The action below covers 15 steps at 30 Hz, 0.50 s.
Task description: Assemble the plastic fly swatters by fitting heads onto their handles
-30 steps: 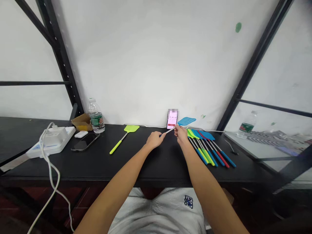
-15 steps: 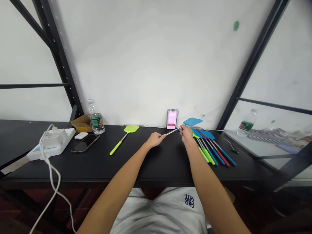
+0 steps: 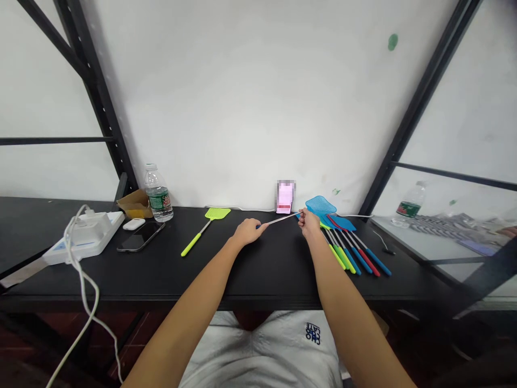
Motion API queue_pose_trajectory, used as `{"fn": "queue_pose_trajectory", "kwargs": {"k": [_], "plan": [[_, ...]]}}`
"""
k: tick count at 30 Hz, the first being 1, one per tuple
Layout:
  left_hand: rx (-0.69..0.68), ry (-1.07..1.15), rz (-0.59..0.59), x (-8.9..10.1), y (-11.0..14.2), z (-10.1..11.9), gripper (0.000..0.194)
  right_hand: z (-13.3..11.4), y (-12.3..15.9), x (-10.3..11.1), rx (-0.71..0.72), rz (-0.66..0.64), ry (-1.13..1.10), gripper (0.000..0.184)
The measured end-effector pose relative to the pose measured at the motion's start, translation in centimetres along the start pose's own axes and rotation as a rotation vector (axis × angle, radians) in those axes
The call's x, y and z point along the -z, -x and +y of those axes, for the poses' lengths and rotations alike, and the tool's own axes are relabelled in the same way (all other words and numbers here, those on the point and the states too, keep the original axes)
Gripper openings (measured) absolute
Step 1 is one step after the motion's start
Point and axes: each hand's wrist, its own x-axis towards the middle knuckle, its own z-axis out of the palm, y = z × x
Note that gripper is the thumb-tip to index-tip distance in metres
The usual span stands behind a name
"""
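Both my hands hold one blue fly swatter (image 3: pixel 321 205) across the table's middle, its metal rod stretched between them. My left hand (image 3: pixel 247 231) is closed around the handle end, which is mostly hidden by the fingers. Near the blue head, my right hand (image 3: pixel 309 222) pinches the rod. Just right of that hand lies a row of several fly swatters (image 3: pixel 355 253) with blue, red, green and yellow handles, their heads partly overlapping. A single yellow-green fly swatter (image 3: pixel 201 231) lies apart, left of my left hand.
A phone (image 3: pixel 285 197) leans upright against the wall. At left are a water bottle (image 3: pixel 159 196), an open cardboard box (image 3: pixel 135 205), a white earphone case (image 3: pixel 134 224), a dark phone (image 3: pixel 140 237) and a power strip (image 3: pixel 84 240) with white cables. A short black-tipped cable (image 3: pixel 388 251) lies at right.
My left hand has moved left, away from my right hand, and more of the rod shows between them. The blue head has turned to face me more. My right hand stays nearly in place.
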Motion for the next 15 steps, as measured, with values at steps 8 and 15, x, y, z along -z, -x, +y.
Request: {"fn": "queue_pose_trajectory", "kwargs": {"k": [8, 15], "plan": [[0.069, -0.105, 0.006, 0.7, 0.34, -0.5, 0.05, 0.8, -0.47, 0.61, -0.074, 0.073, -0.073, 0.027], [0.071, -0.111, -0.025, 0.6, 0.33, -0.5, 0.049, 0.6, -0.41, 0.7, -0.061, 0.067, -0.048, 0.022]]}}
